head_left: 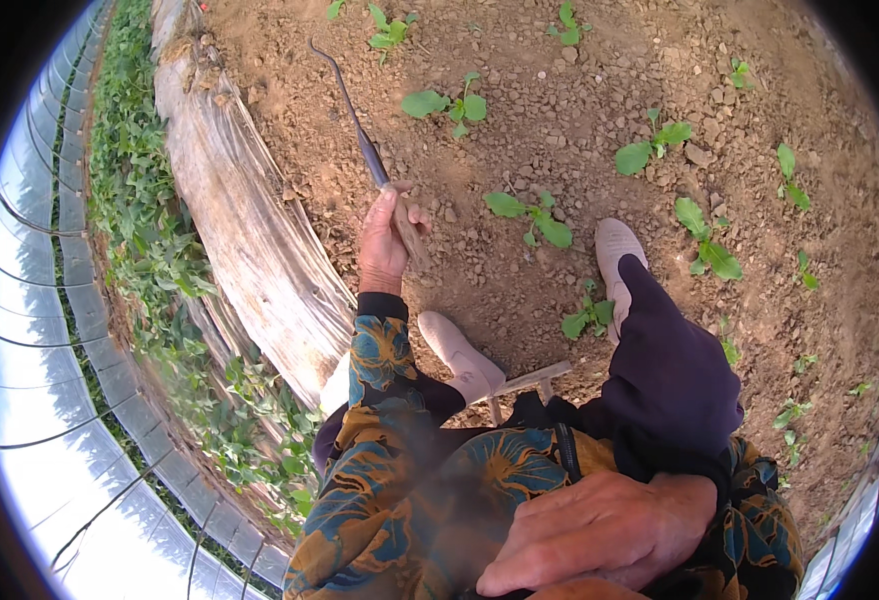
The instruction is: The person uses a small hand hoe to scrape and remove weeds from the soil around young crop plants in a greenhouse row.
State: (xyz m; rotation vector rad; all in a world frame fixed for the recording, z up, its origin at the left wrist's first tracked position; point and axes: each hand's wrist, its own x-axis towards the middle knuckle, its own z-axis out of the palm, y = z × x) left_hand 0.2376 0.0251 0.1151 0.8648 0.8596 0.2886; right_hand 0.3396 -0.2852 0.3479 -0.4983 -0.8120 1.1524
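Note:
My left hand (388, 229) grips the wooden handle (411, 236) of a thin curved metal hand tool (354, 112), whose hooked tip points up and away over the bare soil. Close to my body, at the lower right, my right hand (597, 525) rests near the front of my patterned jacket (499, 469); its palm side is hidden, so whether it holds anything is unclear. Leafy seedlings (533, 217) stand spaced in the soil ahead, one (589, 315) close beside my right shoe (619, 251).
A strip of pale plastic sheeting (252, 225) runs along the left, with dense green plants (139, 172) beyond it. The greenhouse's clear film wall (26, 300) curves at the far left. Under me is a low wooden stool (533, 377); my left shoe (458, 352) is beside it.

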